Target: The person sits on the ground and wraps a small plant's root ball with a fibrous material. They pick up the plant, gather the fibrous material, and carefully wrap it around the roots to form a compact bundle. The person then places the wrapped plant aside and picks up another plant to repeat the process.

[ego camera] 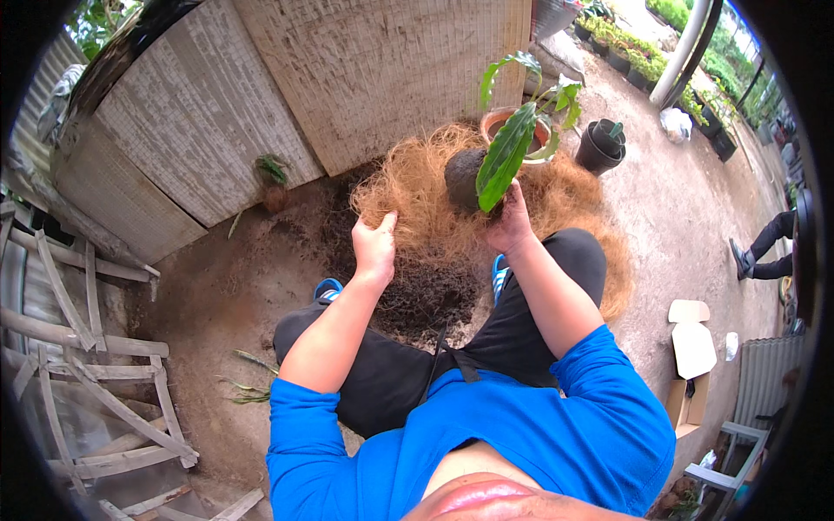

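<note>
My right hand (511, 221) grips a leafy plant (511, 156) at its root ball (464, 179), a rounded lump of dark soil. The long green leaves spread above and across my fingers. Farther left, my left hand (376, 244) pinches the edge of a heap of brown coconut fibre (423, 195) between thumb and fingers. The fibre lies behind and around the root ball and reaches past my right knee. Behind the leaves stands a terracotta-coloured pot with a pale rim (493, 119). Loose dark soil (427, 296) covers the ground between my feet.
Nested black plastic pots (601, 147) stand right of the fibre. Panels (391, 71) form a wall ahead, with a small plant (272, 169) near its foot. Wooden frames (98, 371) are at left. An open cardboard box (687, 407) lies at right, and another person's legs (769, 247) show beyond.
</note>
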### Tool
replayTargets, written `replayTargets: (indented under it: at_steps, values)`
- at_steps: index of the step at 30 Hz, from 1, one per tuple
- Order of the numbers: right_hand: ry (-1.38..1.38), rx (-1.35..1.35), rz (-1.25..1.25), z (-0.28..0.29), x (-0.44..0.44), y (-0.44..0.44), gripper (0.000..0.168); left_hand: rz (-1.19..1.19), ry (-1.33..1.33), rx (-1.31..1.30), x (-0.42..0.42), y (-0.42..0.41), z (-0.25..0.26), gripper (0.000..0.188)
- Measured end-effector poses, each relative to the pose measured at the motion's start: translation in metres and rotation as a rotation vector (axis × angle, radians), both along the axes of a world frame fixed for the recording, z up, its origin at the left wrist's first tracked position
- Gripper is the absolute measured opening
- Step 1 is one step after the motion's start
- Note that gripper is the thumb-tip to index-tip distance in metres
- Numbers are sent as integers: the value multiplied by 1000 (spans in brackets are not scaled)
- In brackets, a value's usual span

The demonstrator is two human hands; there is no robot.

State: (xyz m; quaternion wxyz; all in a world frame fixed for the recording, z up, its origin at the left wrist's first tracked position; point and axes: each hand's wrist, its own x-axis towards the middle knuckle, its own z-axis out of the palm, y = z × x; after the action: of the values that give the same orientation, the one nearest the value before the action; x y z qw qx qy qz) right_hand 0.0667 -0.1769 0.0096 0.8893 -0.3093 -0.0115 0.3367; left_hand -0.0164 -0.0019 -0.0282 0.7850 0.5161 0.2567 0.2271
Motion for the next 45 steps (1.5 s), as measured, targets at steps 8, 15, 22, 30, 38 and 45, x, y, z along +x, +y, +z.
replayTargets:
  at_steps: [8,15,22,30,38,45]
  values:
    - [2,155,3,-31,23,-15,51,42,-76,-123,-11,14,6,26]
    - [-43,106,-16,-25,19,-19,52,69,-163,-193,-21,28,12,27]
    - [-36,164,1,-61,39,-25,40,-172,-238,-475,-39,47,19,20]
    - [-25,159,41,-72,46,-26,33,-478,-372,-520,-51,59,6,47]
    - [-50,49,138,-54,40,-6,31,-435,-426,-526,-35,53,24,80]
    - [-124,80,288,-68,50,16,39,-473,-268,-574,-9,88,-30,72]
